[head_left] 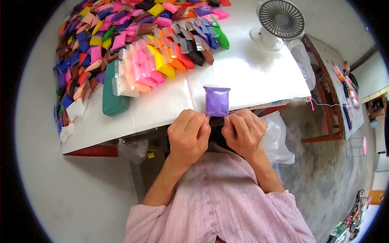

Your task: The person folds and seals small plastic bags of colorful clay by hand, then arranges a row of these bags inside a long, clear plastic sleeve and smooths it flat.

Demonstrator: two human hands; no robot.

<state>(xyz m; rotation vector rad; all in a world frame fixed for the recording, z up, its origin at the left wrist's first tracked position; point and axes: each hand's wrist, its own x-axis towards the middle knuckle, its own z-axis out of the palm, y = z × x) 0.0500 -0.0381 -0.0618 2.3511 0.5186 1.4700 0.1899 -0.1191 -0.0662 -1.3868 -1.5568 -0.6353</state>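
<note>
A small clear bag with purple filling is held at the table's front edge, its flat end pointing away from me. My left hand pinches its near left corner between thumb and curled fingers. At the near right corner, my right hand pinches in the same way. Both hands are closed, and the bag is stretched between them. Beyond it, upright bags in white, pink, yellow, orange, red, black, blue and green stand in a row, a yellow bag among them, beside a dark green block.
A large heap of colourful bags covers the table's far left. A small fan stands at the back right of the white tabletop. Plastic bags hang below the right edge. Another table is further right.
</note>
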